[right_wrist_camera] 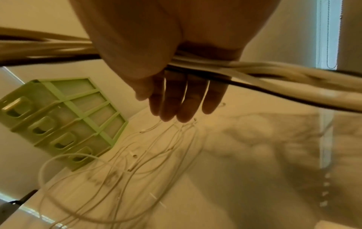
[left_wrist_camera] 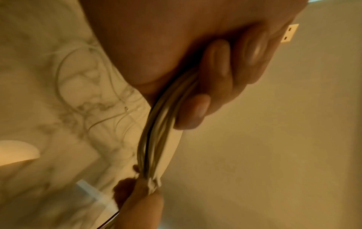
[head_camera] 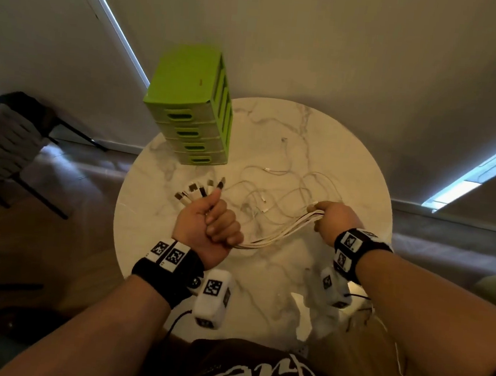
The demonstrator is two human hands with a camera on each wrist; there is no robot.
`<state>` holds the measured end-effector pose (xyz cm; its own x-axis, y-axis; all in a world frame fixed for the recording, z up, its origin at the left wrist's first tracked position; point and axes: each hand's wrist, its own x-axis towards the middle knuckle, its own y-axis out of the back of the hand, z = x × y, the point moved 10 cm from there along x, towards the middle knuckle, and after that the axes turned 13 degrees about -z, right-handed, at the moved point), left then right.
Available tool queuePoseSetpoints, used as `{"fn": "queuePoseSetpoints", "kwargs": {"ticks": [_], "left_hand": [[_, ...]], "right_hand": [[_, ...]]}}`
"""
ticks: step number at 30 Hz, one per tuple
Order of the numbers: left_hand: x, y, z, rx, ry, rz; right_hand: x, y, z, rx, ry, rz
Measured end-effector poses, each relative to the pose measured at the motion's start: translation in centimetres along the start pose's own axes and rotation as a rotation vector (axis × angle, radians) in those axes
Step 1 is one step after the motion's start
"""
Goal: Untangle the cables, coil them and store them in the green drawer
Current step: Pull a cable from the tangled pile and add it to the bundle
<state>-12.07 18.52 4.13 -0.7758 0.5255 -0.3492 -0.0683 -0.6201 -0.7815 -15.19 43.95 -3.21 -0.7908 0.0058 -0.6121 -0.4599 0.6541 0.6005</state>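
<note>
A bundle of white cables (head_camera: 279, 231) hangs in a sag between my two hands above the round marble table (head_camera: 350, 155). My left hand (head_camera: 207, 223) grips one end in a fist, with its fingers (left_wrist_camera: 219, 65) curled round the cables (left_wrist_camera: 156, 139) and several USB plugs (head_camera: 201, 189) fanning out above the thumb. My right hand (head_camera: 336, 220) holds the bundle (right_wrist_camera: 254, 69) further along, clamped under the thumb while the fingers (right_wrist_camera: 176, 99) point down almost straight. The loose thin ends (head_camera: 286, 185) lie tangled on the table. The green drawer unit (head_camera: 189, 91) stands at the back left, all drawers closed.
A dark woven chair (head_camera: 3, 140) stands left of the table. The drawer unit (right_wrist_camera: 58, 120) sits close to the loose cable ends (right_wrist_camera: 137, 170). The table's near edge is just in front of my body. Bare marble lies on the right and front.
</note>
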Motion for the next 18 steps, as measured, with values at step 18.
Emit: {"fn": "queuePoseSetpoints", "kwargs": {"ticks": [18], "left_hand": [[2.6, 14.5, 16.1, -0.102, -0.172, 0.369]], "right_hand": [[1.6, -3.4, -0.8, -0.375, -0.198, -0.029]]}}
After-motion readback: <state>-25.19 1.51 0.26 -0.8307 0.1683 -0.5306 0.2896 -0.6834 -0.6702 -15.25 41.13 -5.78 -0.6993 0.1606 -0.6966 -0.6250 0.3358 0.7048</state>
